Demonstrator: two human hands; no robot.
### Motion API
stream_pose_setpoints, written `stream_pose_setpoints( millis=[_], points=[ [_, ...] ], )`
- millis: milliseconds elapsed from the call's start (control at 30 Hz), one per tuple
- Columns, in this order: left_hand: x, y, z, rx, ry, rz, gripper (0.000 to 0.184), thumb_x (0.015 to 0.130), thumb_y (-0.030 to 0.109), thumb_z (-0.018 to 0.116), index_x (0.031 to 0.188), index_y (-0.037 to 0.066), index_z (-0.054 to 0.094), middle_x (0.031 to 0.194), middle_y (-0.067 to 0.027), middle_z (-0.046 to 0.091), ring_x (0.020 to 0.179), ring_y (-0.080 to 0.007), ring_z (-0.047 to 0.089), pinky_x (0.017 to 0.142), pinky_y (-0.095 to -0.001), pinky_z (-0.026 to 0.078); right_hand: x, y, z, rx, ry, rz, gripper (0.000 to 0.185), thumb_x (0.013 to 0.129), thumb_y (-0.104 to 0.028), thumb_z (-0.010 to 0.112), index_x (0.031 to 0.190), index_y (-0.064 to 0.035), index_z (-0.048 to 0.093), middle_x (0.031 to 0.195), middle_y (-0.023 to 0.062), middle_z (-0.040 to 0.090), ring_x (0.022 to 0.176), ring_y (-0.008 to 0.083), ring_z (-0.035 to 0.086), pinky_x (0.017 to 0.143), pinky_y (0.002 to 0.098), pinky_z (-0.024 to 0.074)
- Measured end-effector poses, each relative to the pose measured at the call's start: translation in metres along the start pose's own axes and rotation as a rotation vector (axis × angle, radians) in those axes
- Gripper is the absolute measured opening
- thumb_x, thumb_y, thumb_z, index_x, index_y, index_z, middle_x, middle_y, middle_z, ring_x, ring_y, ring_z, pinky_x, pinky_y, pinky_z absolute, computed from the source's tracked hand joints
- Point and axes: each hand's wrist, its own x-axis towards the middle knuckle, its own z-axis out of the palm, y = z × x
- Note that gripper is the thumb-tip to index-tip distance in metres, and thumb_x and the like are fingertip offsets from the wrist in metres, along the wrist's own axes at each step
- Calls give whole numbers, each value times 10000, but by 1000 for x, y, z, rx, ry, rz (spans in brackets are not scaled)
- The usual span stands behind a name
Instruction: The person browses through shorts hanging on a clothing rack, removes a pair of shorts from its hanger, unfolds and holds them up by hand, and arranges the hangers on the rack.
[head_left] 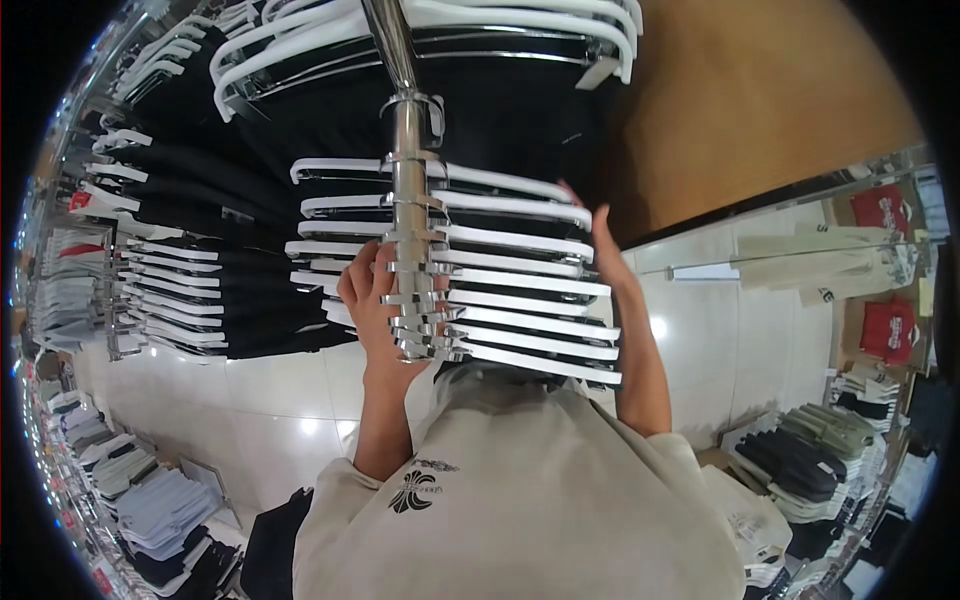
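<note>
Several white hangers (530, 285) with metal hooks hang in a close row on a chrome rail (408, 130), with black garments beneath them. My left hand (372, 285) is closed, its fingers curled over the hangers just left of the rail. At the right ends of the hangers is my right hand (607, 250), its thumb stretched upward and apart from a fingertip that shows beyond a hanger. Its remaining fingers are hidden behind the hanger ends. The nearest hangers almost reach the front of my beige shirt (540, 480).
Larger white hangers (520, 15) with black clothes hang farther along the rail. A brown wooden panel (770, 90) stands at the upper right. More hangers (175, 285) with black garments are at left, and folded clothes (165, 500) lie at lower left.
</note>
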Motion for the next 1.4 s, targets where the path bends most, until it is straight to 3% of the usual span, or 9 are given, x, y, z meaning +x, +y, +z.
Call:
stream_pose_setpoints(
  millis=[67,233,400,533,733,833,867,1000,1400],
  points=[
    [4,12,-3,24,38,8,449,696,312,730,1086,98,663,1243,-51,522,1238,-349,398,955,-489,293,-15,31,-9,147,12,156,769,983,-641,201,1545,-116,199,1585,90,212,1444,222,197,1189,354,119],
    [1,-2,0,-48,-13,-38,246,656,284,726,884,197,758,1259,-35,523,1291,-366,360,965,-515,287,-45,79,-22,278,145,344,756,984,-625,215,1538,-111,211,1573,92,228,1431,223,215,1179,356,137],
    [3,5,-2,-119,22,-71,248,686,269,731,906,158,752,1251,-41,532,1303,-368,352,981,-508,293,-60,105,-24,231,218,380,742,985,-610,228,1531,-107,224,1561,95,245,1417,225,232,1169,357,155],
    [6,8,-8,94,-2,46,275,691,248,744,937,126,745,1249,-43,537,1297,-351,363,987,-492,303,-66,115,-25,185,252,379,731,986,-597,239,1525,-103,234,1551,97,257,1407,226,247,1161,358,169],
    [4,-5,-2,-39,-43,43,277,669,222,709,934,157,758,1270,-69,545,1298,-355,360,998,-496,294,-72,127,-23,142,293,368,714,987,-578,255,1516,-98,249,1536,101,277,1391,227,268,1149,360,190],
    [6,-7,-2,0,-44,121,354,720,214,666,1056,128,600,1307,-113,535,1181,-309,451,903,-422,376,-75,134,-23,133,316,369,706,987,-569,263,1512,-95,256,1529,102,286,1383,228,279,1143,361,201],
    [6,-18,-3,127,-76,228,512,784,216,663,1229,100,437,1337,-139,515,1054,-255,552,801,-340,469,-75,138,-23,130,323,368,703,988,-565,266,1510,-95,258,1527,103,289,1381,229,282,1141,361,205],
    [4,-9,2,-79,-42,13,276,653,200,641,897,149,759,1251,-87,578,1316,-362,348,1021,-498,278,-80,149,-25,128,355,372,692,988,-553,277,1504,-91,268,1517,105,302,1370,230,297,1133,362,219],
    [3,-10,2,-16,15,109,324,795,342,564,946,122,747,1175,-42,645,1294,-312,373,1036,-461,263,-100,199,-34,133,483,446,660,990,-515,309,1487,-81,298,1488,112,341,1339,233,340,1110,366,262]
  ],
)
